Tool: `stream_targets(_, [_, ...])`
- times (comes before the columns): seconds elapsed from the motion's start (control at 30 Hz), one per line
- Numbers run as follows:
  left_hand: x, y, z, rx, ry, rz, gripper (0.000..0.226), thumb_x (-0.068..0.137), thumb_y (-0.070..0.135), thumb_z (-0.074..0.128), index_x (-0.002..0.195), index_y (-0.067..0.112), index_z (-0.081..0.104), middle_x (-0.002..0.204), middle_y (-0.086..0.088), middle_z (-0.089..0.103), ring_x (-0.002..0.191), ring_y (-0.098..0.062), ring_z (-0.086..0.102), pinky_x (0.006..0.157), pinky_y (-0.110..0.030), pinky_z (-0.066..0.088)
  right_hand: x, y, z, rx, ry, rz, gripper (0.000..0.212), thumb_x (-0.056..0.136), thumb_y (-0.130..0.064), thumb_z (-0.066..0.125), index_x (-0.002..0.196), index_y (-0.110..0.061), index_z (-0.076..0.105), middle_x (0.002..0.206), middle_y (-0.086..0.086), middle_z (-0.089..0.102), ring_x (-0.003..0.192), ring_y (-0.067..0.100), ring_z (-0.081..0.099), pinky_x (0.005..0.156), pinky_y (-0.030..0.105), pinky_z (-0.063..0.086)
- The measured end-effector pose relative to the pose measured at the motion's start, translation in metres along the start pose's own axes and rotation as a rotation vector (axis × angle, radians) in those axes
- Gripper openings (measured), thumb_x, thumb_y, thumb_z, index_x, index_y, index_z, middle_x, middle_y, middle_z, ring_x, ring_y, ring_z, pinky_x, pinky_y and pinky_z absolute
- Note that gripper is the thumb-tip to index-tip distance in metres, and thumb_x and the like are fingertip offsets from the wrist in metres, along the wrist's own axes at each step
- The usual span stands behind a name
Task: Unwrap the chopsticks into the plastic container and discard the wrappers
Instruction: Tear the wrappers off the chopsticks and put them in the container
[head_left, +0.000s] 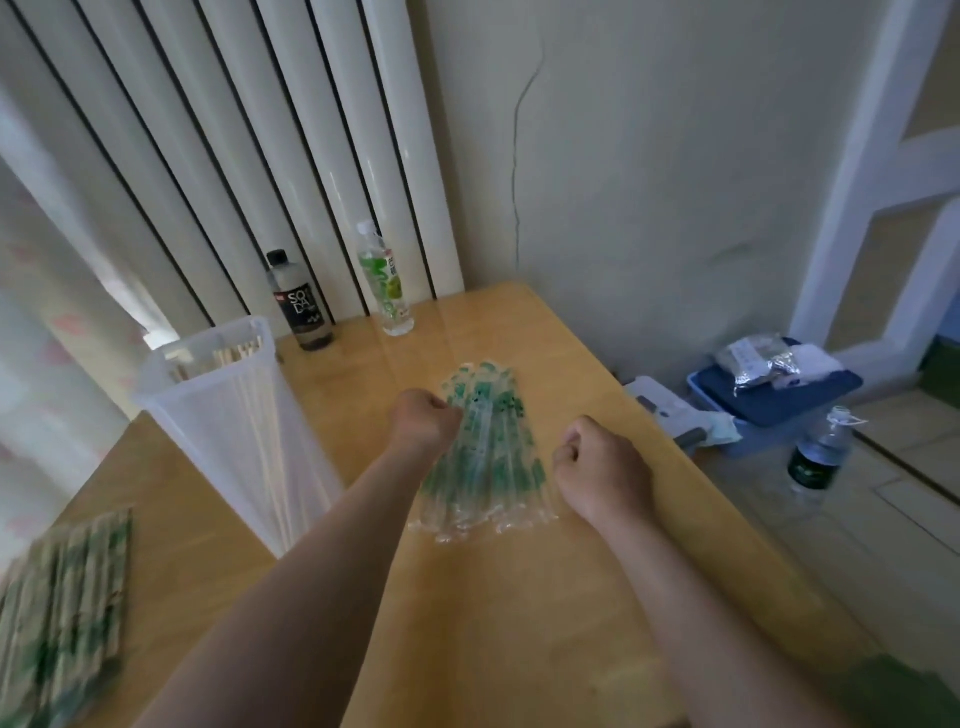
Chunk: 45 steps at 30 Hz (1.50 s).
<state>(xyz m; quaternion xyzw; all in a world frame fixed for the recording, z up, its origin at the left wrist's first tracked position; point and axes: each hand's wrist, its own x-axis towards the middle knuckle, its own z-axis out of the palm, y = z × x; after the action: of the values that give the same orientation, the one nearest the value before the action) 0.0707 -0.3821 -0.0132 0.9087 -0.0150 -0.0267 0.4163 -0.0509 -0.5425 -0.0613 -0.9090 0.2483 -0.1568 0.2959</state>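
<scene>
Two bare forearms, nearest the viewer, reach forward over the wooden table (467, 613).

- Left hand (426, 422): grip curled tight into a fist, knuckles up, touching the left edge of the wrapper pile. Whether a wrapper is pinched inside cannot be told.
- Right hand (605, 465): grip closed into a fist, nothing visible in it, just beside the right edge of the same pile.
- Empty wrappers (485, 452): clear plastic sleeves with green print, lying flat in a loose fan on the table between the two hands.
- Plastic container (244, 441): tall, translucent white, upright on the table to the left of the left arm.
- Unwrapped chopsticks (236, 356): pale wooden sticks standing inside the container, tips showing at the rim.
- Wrapped chopsticks (67, 597): a flat heap with green print at the table's near left corner, blurred.
- Soda bottle (300, 304): dark label, black cap, upright at the far edge of the table.
- Green-labelled bottle (385, 283): clear, white cap, upright just right of the soda bottle.
- Radiator (260, 130): white vertical columns behind the table.
- Blue storage box (779, 402): on the floor to the right, packets on its lid.
- Water bottle (821, 460): on the floor near the box.
</scene>
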Motion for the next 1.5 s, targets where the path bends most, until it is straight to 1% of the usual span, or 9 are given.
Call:
stream_targets(0.3, [0.000,-0.004,0.004,0.075,0.023,0.023,0.035,0.090,0.025,0.071,0.062,0.018,0.052,0.057,-0.005,0.047,0.051,-0.021,0.044,0.056,-0.027,0.043,-0.001,0.003,0.001,0.058,0.015,0.006,0.009,0.097,-0.028,0.052,0.092,-0.024,0.058,0.082,-0.004,0.063,0.076,0.025,0.060,0.068,0.038,0.054])
stream_targets(0.53, [-0.034,-0.005,-0.023,0.137,-0.036,0.174,0.018,0.094,0.018,0.055,0.085,0.008,0.066,0.083,-0.010,0.065,0.071,-0.021,0.054,0.060,-0.025,0.044,-0.002,0.001,-0.001,0.062,0.009,0.022,0.009,0.095,-0.025,0.052,0.088,-0.024,0.058,0.078,-0.003,0.062,0.074,0.026,0.059,0.064,0.035,0.049])
stream_targets(0.67, [-0.060,-0.011,-0.045,0.156,-0.092,0.259,0.015,0.096,0.017,0.053,0.096,0.013,0.067,0.084,0.002,0.063,0.077,-0.014,0.056,0.059,-0.020,0.042,-0.006,0.000,-0.004,0.054,0.014,0.026,0.013,0.096,-0.022,0.051,0.084,-0.023,0.058,0.076,-0.003,0.062,0.071,0.023,0.058,0.065,0.037,0.052])
stream_targets(0.83, [-0.090,-0.036,-0.081,0.211,-0.107,0.344,0.019,0.095,0.018,0.053,0.101,0.013,0.070,0.091,-0.004,0.070,0.090,-0.021,0.064,0.078,-0.029,0.050,-0.016,-0.013,-0.016,0.205,0.006,0.070,0.018,0.097,-0.020,0.054,0.081,-0.027,0.060,0.092,-0.002,0.068,0.082,0.024,0.062,0.078,0.040,0.057])
stream_targets(0.97, [-0.107,-0.060,-0.110,0.183,-0.085,0.338,0.018,0.094,0.018,0.055,0.094,0.013,0.072,0.085,0.001,0.070,0.082,-0.015,0.065,0.068,-0.019,0.047,-0.044,-0.055,-0.014,0.244,-0.013,-0.121,0.021,0.095,-0.023,0.057,0.076,-0.027,0.061,0.076,-0.008,0.065,0.072,0.018,0.062,0.067,0.037,0.057])
stream_targets(1.07, [-0.118,-0.075,-0.126,0.146,-0.040,0.326,0.019,0.091,0.017,0.057,0.085,0.011,0.073,0.079,0.001,0.072,0.075,-0.013,0.065,0.061,-0.014,0.045,-0.077,-0.098,-0.002,0.289,-0.103,-0.298,0.025,0.091,-0.020,0.057,0.066,-0.024,0.059,0.052,-0.012,0.052,0.053,0.012,0.049,0.054,0.029,0.040])
stream_targets(1.2, [-0.133,-0.104,-0.154,0.116,-0.025,0.318,0.016,0.088,0.016,0.059,0.074,0.014,0.068,0.070,-0.001,0.067,0.063,-0.011,0.057,0.054,-0.013,0.041,-0.116,-0.143,0.035,0.296,-0.231,-0.456,0.021,0.086,-0.020,0.055,0.066,-0.018,0.060,0.049,-0.014,0.050,0.047,0.009,0.042,0.050,0.030,0.033])
stream_targets(1.37, [-0.138,-0.168,-0.203,0.240,0.174,0.284,0.012,0.088,0.022,0.060,0.086,0.015,0.069,0.077,0.001,0.064,0.075,-0.022,0.061,0.064,-0.029,0.045,-0.154,-0.189,0.087,0.291,-0.370,-0.509,0.024,0.086,-0.019,0.058,0.063,-0.013,0.054,0.050,-0.010,0.047,0.050,0.008,0.040,0.052,0.030,0.033])
stream_targets(1.5, [-0.148,-0.231,-0.231,0.340,0.485,0.179,0.011,0.085,0.017,0.063,0.089,0.011,0.071,0.090,-0.006,0.063,0.083,-0.029,0.059,0.073,-0.037,0.050,-0.179,-0.227,0.117,0.257,-0.531,-0.509,0.020,0.091,-0.016,0.054,0.077,-0.013,0.068,0.066,0.000,0.064,0.066,0.019,0.061,0.060,0.033,0.045])
